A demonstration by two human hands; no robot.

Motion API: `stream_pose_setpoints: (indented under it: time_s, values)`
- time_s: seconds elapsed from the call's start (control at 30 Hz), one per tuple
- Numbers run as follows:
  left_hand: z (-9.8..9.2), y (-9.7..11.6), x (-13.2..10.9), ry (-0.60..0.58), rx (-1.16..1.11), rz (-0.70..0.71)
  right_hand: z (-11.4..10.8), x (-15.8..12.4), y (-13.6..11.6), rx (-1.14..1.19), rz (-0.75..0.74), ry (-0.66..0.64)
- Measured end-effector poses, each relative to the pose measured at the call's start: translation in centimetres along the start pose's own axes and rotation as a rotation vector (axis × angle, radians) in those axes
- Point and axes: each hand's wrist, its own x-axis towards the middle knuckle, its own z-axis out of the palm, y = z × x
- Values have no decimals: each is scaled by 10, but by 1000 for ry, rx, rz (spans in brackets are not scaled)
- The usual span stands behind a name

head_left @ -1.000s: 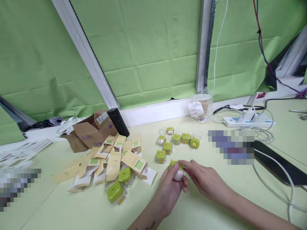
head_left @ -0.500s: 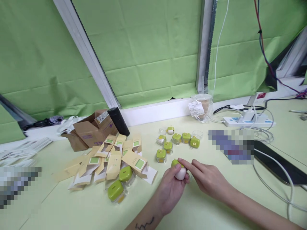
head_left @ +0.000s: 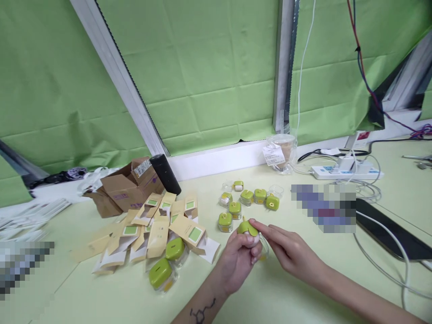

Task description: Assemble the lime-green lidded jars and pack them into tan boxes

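My left hand (head_left: 238, 260) is closed around a small white piece with a green cap (head_left: 247, 228), held just above the table. Fingers of my right hand (head_left: 286, 252) pinch the green cap from the right side. Behind them stands a cluster of several small green-lidded jars (head_left: 248, 200). Two larger green-lidded jars (head_left: 167, 263) lie to the left of my left hand, next to a heap of tan cardboard sleeves (head_left: 158, 227).
An open brown carton (head_left: 126, 189) and a black cylinder (head_left: 165, 173) sit at the back left. A plastic cup in a bag (head_left: 281, 153), a power strip (head_left: 344, 171) with cables and a black flat device (head_left: 388, 229) occupy the right side.
Both hands have lifted the green-capped piece a little and shifted slightly left. My right fingers stay on the cap.
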Motion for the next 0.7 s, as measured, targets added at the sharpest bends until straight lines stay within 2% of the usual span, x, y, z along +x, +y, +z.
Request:
stream_pose_setpoints:
  time_s: [0.17, 0.3, 0.43, 0.57, 0.7]
  values:
    - [-1, -4, 3, 100, -13, 38, -3, 4, -1, 67, 66, -44]
    - [-11, -6, 6, 195, -13, 115, -3, 4, -7, 250, 203, -98]
    - [-18, -3, 6, 212, 31, 180, -2, 2, -12, 313, 303, -133]
    - [-17, -6, 3, 144, 55, 71, -1, 1, -11, 193, 237, -146]
    - [-14, -10, 1, 126, 14, 3, 0, -1, -7, -49, 95, -117]
